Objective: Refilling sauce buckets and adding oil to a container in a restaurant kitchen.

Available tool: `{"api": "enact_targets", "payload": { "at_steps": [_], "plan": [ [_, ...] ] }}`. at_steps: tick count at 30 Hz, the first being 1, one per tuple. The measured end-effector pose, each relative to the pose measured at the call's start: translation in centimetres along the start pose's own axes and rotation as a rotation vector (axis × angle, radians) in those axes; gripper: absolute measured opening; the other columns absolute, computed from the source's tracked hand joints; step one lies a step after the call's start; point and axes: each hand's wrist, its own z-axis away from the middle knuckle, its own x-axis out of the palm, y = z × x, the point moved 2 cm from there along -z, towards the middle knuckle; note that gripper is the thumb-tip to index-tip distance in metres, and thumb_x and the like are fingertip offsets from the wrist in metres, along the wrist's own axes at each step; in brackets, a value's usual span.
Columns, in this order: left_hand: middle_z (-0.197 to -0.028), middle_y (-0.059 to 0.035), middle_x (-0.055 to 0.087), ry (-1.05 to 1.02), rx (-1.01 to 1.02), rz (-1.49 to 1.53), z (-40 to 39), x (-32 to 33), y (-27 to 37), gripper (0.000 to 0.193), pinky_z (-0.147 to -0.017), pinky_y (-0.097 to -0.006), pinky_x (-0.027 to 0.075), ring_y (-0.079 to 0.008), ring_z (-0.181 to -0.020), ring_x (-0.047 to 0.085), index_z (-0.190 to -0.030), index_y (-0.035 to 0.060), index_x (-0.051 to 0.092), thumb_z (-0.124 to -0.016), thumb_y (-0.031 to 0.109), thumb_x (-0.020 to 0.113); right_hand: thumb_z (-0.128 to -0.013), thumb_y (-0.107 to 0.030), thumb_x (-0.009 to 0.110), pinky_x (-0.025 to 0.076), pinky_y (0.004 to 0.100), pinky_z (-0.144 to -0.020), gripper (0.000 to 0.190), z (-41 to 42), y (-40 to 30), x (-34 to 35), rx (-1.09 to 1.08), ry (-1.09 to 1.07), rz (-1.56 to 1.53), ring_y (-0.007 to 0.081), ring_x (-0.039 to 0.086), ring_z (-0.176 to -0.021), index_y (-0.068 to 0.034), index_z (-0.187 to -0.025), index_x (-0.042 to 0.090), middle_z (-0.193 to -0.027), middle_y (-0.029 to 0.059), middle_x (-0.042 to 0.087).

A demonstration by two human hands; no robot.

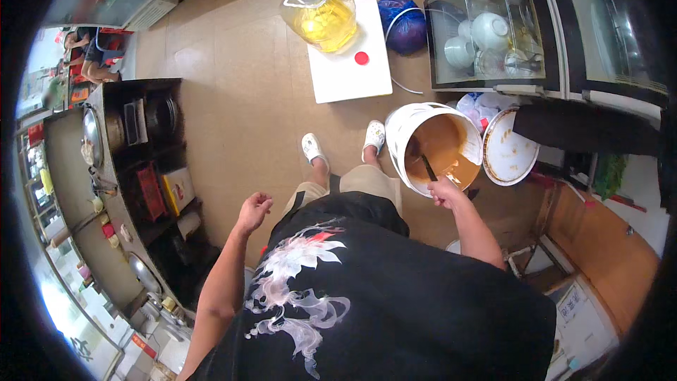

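Note:
My right hand [447, 193] grips the dark handle [429, 168] of a utensil over a white plastic bucket [395, 144]. The utensil's far end is hidden in the brown, thick-looking contents [439, 140]. Away from the bucket, my left hand [255, 212] hangs beside my body with its fingers loosely curled, and no object shows in it. A round white lid [512, 151] with brown stains leans just right of the bucket. Farther forward, a clear jug of yellow oil [325, 24] stands uncapped on a white box [346, 82], near a red cap [362, 58].
A blue plastic bag [402, 26] lies beside the white box. At the upper right is a glass-fronted cabinet [486, 42] holding white bowls [490, 30]. Dark shelving [158, 174] runs along the left. A seated person [90, 53] appears at the far upper left.

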Motion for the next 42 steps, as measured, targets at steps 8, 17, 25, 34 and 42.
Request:
{"api": "enact_targets", "payload": {
  "at_steps": [8,17,25,34,42],
  "plan": [
    [-0.084,-0.0087,0.066,-0.003,0.027,-0.067,-1.6,0.8,2.4,0.024,-0.066,-0.0308,0.051,-0.0161,-0.071,0.063,-0.102,-0.0003,0.063,-0.088,0.019,0.063,-0.086,-0.026,0.06,0.051,0.0485,-0.081,0.034,5.6,-1.1,-7.3,-0.33,0.405,0.945,0.0425,0.064,-0.092,0.004,-0.102,0.064,-0.095,0.0278,0.066],
    [-0.085,-0.0083,0.066,0.003,0.04,-0.001,-1.2,0.6,1.2,0.022,-0.066,-0.0302,0.051,-0.0147,-0.07,0.062,-0.101,0.0001,0.063,-0.088,0.018,0.063,-0.09,-0.031,0.057,0.05,0.0462,-0.085,0.038,7.3,-2.8,-9.5,-0.274,0.143,1.337,0.0402,0.064,-0.095,0.0,-0.108,0.065,-0.1,0.0258,0.066],
    [-0.086,-0.009,0.066,0.036,-0.012,0.035,-0.4,1.1,-0.5,0.024,-0.066,-0.0304,0.051,-0.0155,-0.07,0.063,-0.103,-0.0006,0.062,-0.088,0.018,0.063,-0.087,-0.028,0.052,0.052,0.0417,-0.063,0.034,-1.4,1.4,-4.9,-0.174,-0.117,1.548,0.0311,0.067,-0.07,0.002,-0.083,0.069,-0.082,0.0213,0.067],
    [-0.084,-0.0085,0.065,-0.001,0.032,0.03,-0.7,1.6,-0.3,0.026,-0.065,-0.0299,0.051,-0.0147,-0.07,0.062,-0.104,-0.0007,0.062,-0.088,0.02,0.064,-0.094,-0.023,0.056,0.031,0.0228,-0.041,0.017,1.4,0.6,-0.9,0.145,-0.294,-0.493,0.008,0.039,-0.044,-0.007,-0.101,0.055,-0.055,-0.0015,0.042],
    [-0.084,-0.008,0.065,-0.018,0.017,0.017,-2.1,1.4,0.2,0.025,-0.065,-0.0298,0.05,-0.0146,-0.07,0.062,-0.105,0.001,0.062,-0.088,0.02,0.063,-0.089,-0.016,0.054,0.028,0.0242,-0.039,0.008,4.1,2.2,-5.1,-0.12,0.109,-0.09,0.0066,0.037,-0.046,-0.013,-0.086,0.047,-0.061,-0.0028,0.041]
  ]
}}
